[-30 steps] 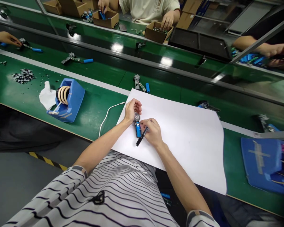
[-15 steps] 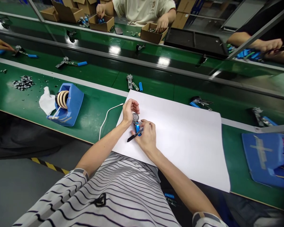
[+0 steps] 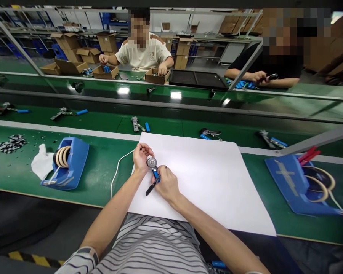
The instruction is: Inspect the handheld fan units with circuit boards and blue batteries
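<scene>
A small device with a round grey head [image 3: 152,163] and a blue cylinder [image 3: 155,173] is between my two hands, over the left part of a white sheet [image 3: 205,179]. My left hand [image 3: 142,156] is at the upper left of the round head, its fingers curved and apart, with the palm side touching or close to the device. My right hand [image 3: 167,183] is closed round a black pen [image 3: 151,188] that slants down to the left, and its fingers also meet the blue cylinder. The fingertips are partly hidden.
A blue tape dispenser [image 3: 79,163] stands left, beside a white cloth [image 3: 42,163] and a white cable [image 3: 116,170]. Another dispenser [image 3: 288,182] is at right. Device parts [image 3: 135,124] lie beyond the sheet. Two people work across the line, near a cardboard box [image 3: 157,77].
The view has tilted up and shows more of the room and the people opposite. Both hands stay around the device; my right fingers are bunched more tightly on the pen.
</scene>
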Demonstrator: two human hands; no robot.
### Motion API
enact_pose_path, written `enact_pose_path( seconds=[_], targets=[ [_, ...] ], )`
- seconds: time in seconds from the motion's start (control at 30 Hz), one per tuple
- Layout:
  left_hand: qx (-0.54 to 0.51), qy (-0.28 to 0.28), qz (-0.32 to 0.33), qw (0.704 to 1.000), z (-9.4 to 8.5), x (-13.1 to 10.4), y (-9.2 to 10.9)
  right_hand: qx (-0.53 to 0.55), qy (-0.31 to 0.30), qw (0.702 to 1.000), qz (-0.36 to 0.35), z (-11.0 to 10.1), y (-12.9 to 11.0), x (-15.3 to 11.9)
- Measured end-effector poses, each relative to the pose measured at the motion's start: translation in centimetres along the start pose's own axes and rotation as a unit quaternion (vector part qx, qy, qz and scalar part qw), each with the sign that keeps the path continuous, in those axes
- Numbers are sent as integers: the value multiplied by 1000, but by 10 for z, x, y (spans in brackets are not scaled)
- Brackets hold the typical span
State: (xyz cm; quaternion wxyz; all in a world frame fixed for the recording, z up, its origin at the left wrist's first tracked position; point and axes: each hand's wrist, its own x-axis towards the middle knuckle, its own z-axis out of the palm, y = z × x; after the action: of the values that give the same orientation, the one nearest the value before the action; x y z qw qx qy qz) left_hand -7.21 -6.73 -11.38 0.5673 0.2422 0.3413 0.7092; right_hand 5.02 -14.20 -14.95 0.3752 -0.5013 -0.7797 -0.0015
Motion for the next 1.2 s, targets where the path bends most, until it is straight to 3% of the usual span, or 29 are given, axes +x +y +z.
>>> enact_pose_path(
  seconds=[0.17,0.33,0.53,0.73,0.93,1.2],
  targets=[
    [-77,-9,-124,989,-4,8,1,16,4,1000,0,-12,5,2],
    [-143,-68,-243,957,-1,0,0,30,4,1000,6,-30,6,12],
    [-182,-115,-286,934,4,-9,2,36,0,999,1,-38,5,20],
    [-72,-138,-234,960,4,-8,2,29,-5,1000,-6,-31,4,16],
    [63,-94,-108,988,3,-11,-4,16,-55,998,12,-30,2,15],
    [209,-71,19,975,-4,-2,-15,-29,-97,995,11,-31,9,5]
  ],
)
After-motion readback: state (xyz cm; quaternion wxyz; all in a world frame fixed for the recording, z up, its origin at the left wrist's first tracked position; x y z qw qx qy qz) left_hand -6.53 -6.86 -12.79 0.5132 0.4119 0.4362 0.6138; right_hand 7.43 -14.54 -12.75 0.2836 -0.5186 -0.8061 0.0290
